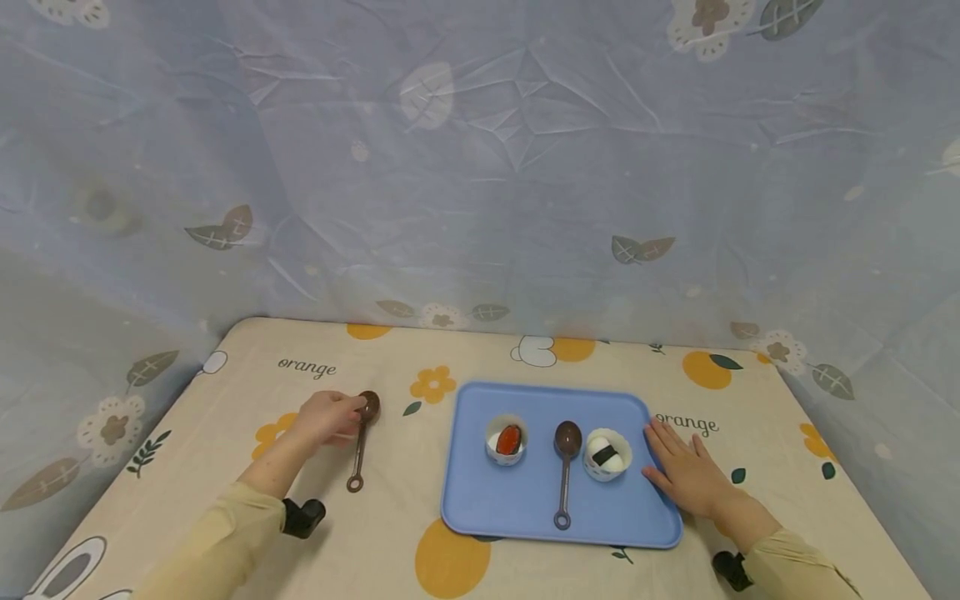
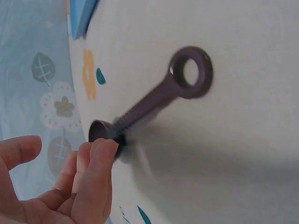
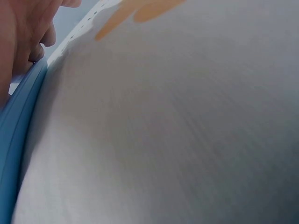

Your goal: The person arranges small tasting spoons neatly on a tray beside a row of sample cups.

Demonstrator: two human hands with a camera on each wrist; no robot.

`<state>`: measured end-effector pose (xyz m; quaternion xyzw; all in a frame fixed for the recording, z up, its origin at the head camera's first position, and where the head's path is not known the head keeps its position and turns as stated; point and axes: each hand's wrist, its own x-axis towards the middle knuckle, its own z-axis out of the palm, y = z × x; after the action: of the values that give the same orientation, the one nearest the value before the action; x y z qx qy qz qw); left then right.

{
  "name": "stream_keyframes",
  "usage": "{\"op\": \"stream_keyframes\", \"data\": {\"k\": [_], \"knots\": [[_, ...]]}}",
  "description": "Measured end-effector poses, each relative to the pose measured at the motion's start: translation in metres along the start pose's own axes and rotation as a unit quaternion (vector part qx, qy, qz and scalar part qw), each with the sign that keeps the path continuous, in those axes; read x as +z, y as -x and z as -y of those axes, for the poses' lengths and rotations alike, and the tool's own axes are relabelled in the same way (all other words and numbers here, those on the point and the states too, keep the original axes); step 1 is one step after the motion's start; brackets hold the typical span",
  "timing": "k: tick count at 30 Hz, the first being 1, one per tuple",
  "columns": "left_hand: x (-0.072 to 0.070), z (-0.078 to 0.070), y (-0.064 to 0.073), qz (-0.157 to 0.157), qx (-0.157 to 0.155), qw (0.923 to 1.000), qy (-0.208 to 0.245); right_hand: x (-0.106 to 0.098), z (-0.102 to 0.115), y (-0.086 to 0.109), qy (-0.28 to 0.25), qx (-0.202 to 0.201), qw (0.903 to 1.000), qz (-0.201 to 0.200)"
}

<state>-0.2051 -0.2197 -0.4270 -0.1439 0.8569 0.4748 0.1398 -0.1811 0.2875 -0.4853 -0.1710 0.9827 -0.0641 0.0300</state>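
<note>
One brown spoon (image 1: 362,443) lies left of the tray (image 1: 502,510), handle toward the near edge of the bench (image 1: 390,542), bowl at the ungripping fingertips of the nearer left hand (image 1: 330,417), the right hand (image 1: 690,475) resting flat, grasping nothing, at the tray's right edge.

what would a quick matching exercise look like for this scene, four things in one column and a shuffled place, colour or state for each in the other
Column 1
1. tray
2. left hand
3. right hand
4. rice ball

Column 2
a. resting on the tray's right edge
b. white with a black strip, in a cup
c. plain blue
d. holding the wide end of a spoon off the tray

Right pairs: 1-c, 2-d, 3-a, 4-b
</note>
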Motion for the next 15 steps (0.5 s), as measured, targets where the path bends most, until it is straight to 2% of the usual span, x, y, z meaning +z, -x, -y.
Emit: {"op": "stream_keyframes", "data": {"k": [10, 15], "knots": [[-0.003, 0.016, -0.003, -0.013, -0.013, 0.9991, -0.039, -0.001, -0.001, 0.0, 0.0, 0.001, 0.9999, 0.013], [-0.001, 0.022, -0.005, -0.007, -0.01, 0.9994, -0.031, -0.001, -0.001, 0.0, 0.001, -0.003, 1.0, 0.006]]}}
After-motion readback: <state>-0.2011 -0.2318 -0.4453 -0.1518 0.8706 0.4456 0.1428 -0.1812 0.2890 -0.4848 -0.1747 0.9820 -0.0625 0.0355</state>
